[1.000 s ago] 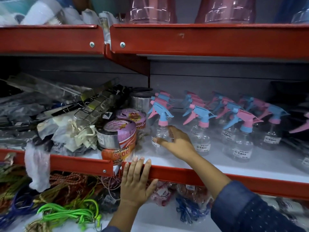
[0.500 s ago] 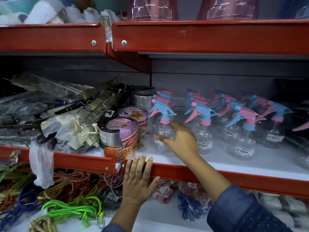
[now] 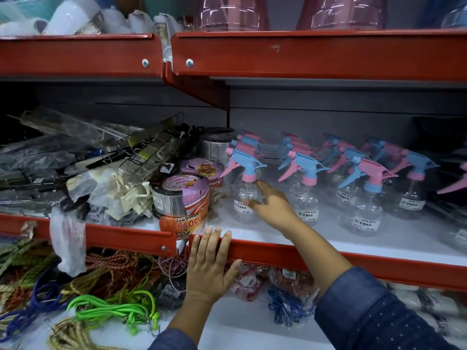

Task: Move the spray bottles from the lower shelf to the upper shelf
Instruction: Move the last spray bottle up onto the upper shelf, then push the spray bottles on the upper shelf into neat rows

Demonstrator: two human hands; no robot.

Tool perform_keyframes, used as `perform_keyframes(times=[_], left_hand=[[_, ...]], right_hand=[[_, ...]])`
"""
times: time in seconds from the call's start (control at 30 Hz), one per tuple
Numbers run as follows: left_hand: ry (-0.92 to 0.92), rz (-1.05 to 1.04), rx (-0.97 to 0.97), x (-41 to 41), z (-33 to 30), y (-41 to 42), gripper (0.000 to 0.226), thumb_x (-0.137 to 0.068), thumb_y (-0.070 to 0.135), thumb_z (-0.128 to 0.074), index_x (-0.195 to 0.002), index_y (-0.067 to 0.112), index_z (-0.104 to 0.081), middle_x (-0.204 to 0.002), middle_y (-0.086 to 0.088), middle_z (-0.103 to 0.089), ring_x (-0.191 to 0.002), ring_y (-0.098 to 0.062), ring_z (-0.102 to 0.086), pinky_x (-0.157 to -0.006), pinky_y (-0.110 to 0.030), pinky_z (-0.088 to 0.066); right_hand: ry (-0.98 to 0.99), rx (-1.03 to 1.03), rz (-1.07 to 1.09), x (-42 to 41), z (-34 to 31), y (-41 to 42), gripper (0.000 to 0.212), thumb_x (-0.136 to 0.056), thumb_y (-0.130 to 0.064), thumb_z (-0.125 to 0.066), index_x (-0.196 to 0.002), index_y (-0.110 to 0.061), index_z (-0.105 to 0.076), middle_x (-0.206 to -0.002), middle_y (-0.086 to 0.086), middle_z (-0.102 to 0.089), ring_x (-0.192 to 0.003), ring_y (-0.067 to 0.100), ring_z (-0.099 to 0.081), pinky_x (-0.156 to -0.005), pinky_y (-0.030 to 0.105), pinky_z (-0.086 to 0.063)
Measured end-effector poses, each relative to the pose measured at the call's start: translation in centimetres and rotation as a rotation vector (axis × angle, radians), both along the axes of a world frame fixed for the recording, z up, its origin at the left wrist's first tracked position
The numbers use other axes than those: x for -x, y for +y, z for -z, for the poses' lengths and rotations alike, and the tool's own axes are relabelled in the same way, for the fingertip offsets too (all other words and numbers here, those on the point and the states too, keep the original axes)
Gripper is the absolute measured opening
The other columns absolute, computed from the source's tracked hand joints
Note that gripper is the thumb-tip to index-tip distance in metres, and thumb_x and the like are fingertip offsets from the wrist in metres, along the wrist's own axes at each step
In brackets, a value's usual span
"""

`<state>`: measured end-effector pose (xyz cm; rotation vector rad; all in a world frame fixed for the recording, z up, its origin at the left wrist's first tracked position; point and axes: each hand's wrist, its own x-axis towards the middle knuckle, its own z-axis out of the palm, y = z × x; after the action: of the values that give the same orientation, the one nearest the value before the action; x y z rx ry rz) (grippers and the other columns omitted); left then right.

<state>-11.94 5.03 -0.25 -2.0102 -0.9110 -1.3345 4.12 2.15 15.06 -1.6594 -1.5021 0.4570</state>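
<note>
Several clear spray bottles with pink-and-blue trigger heads stand in rows on the white middle shelf [image 3: 379, 246]. My right hand [image 3: 274, 207] is on the front-left spray bottle [image 3: 243, 198]. The thumb lies across its front and the index finger points up beside its pink collar. That bottle stands upright on the shelf. Another front bottle [image 3: 304, 195] stands just right of the hand. My left hand [image 3: 209, 269] lies flat against the shelf's red front lip, fingers apart and holding nothing. The upper shelf [image 3: 316, 53] runs across the top with a red front edge.
Stacked tape rolls [image 3: 182, 198] stand just left of the bottles, beside a heap of wire racks and plastic bags [image 3: 113, 178]. Pink transparent containers [image 3: 232, 11] sit on the upper shelf. Green and coloured cords [image 3: 113, 309] lie on the bottom shelf.
My right hand has slid up the front-left bottle from its lower body towards its neck. The left hand has stayed on the shelf lip.
</note>
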Motion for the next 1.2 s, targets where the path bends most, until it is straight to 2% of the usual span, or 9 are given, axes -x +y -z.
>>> perform_keyframes(times=[0.23,0.37,0.43,0.5,0.6,0.67,0.8,0.97,1.2], left_hand=[[-0.036,0.061,0.084,0.5,-1.0,-1.6,0.054,-0.098,0.051,-0.032,-0.134,0.012,-0.043,-0.136,-0.010,-0.044,-0.136,-0.026,-0.031,-0.117,-0.040,-0.020],[-0.144,0.168,0.099,-0.5,-5.7,-2.3,0.039,-0.097,0.033,-0.043,-0.117,0.003,-0.058,-0.117,-0.013,-0.062,-0.119,-0.028,-0.053,-0.101,-0.037,-0.041],[-0.177,0.184,0.210,-1.3,-8.9,-2.3,0.035,-0.098,0.030,-0.043,-0.115,0.004,-0.060,-0.111,-0.010,-0.063,-0.107,-0.024,-0.057,-0.089,-0.033,-0.046],[-0.262,0.220,0.454,-2.2,-11.4,-2.1,0.034,-0.100,0.035,-0.041,-0.117,0.009,-0.055,-0.110,-0.005,-0.058,-0.100,-0.020,-0.056,-0.078,-0.034,-0.048],[-0.524,0.395,0.962,-3.3,-13.6,-1.5,0.044,-0.098,0.048,-0.038,-0.116,0.011,-0.053,-0.116,-0.008,-0.056,-0.111,-0.026,-0.052,-0.088,-0.037,-0.042],[-0.655,0.500,1.192,-3.5,-13.9,-1.3,0.051,-0.096,0.056,-0.034,-0.132,0.023,-0.050,-0.135,-0.006,-0.052,-0.127,-0.027,-0.045,-0.102,-0.038,-0.035],[-0.669,0.543,1.291,-3.3,-13.5,-1.0,0.066,-0.091,0.069,-0.028,-0.142,0.029,-0.041,-0.148,0.000,-0.041,-0.137,-0.023,-0.036,-0.114,-0.044,-0.027],[-0.669,0.579,1.353,-2.9,-13.2,-0.2,0.103,-0.063,0.093,-0.024,-0.138,0.028,-0.047,-0.143,0.001,-0.048,-0.130,-0.019,-0.045,-0.112,-0.046,-0.031],[-0.692,0.632,1.357,-2.9,-13.1,0.0,0.105,-0.062,0.094,-0.024,-0.139,0.026,-0.047,-0.144,0.000,-0.048,-0.131,-0.018,-0.044,-0.113,-0.045,-0.030]], right_hand=[[0.024,-0.077,0.005,0.4,0.6,-0.6,0.070,-0.091,-0.034,-0.059,-0.149,-0.020,-0.024,-0.156,0.003,-0.028,-0.141,0.024,-0.031,-0.113,0.041,-0.031],[0.260,-0.316,0.118,1.6,0.8,-1.6,0.057,-0.095,-0.028,-0.053,-0.147,-0.019,-0.029,-0.152,-0.002,-0.033,-0.137,0.013,-0.033,-0.104,0.021,-0.029],[0.380,-0.379,0.133,2.2,0.8,-2.0,0.053,-0.096,-0.028,-0.052,-0.145,-0.021,-0.033,-0.150,-0.004,-0.036,-0.134,0.008,-0.037,-0.100,0.018,-0.031],[0.451,-0.394,0.142,2.5,1.0,-2.1,0.051,-0.096,-0.029,-0.051,-0.144,-0.022,-0.034,-0.147,-0.006,-0.040,-0.130,0.005,-0.039,-0.097,0.018,-0.032],[0.438,-0.316,0.191,2.4,1.9,-1.9,0.054,-0.097,-0.031,-0.049,-0.145,-0.017,-0.032,-0.149,-0.002,-0.038,-0.129,0.010,-0.040,-0.096,0.019,-0.030],[0.415,-0.258,0.207,2.0,2.2,-1.7,0.057,-0.096,-0.034,-0.048,-0.146,-0.015,-0.029,-0.151,0.003,-0.038,-0.133,0.017,-0.039,-0.096,0.021,-0.029],[0.377,-0.174,0.182,1.9,2.3,-1.2,0.056,-0.097,-0.033,-0.047,-0.146,-0.012,-0.030,-0.149,0.007,-0.041,-0.135,0.023,-0.040,-0.095,0.022,-0.030],[0.338,-0.146,0.145,1.9,2.2,-1.2,0.054,-0.097,-0.034,-0.046,-0.145,-0.012,-0.034,-0.150,0.003,-0.038,-0.137,0.020,-0.037,-0.096,0.020,-0.028],[0.346,-0.111,0.115,2.1,1.9,-1.4,0.055,-0.097,-0.032,-0.046,-0.147,-0.014,-0.030,-0.153,0.000,-0.034,-0.139,0.017,-0.033,-0.099,0.020,-0.027]])
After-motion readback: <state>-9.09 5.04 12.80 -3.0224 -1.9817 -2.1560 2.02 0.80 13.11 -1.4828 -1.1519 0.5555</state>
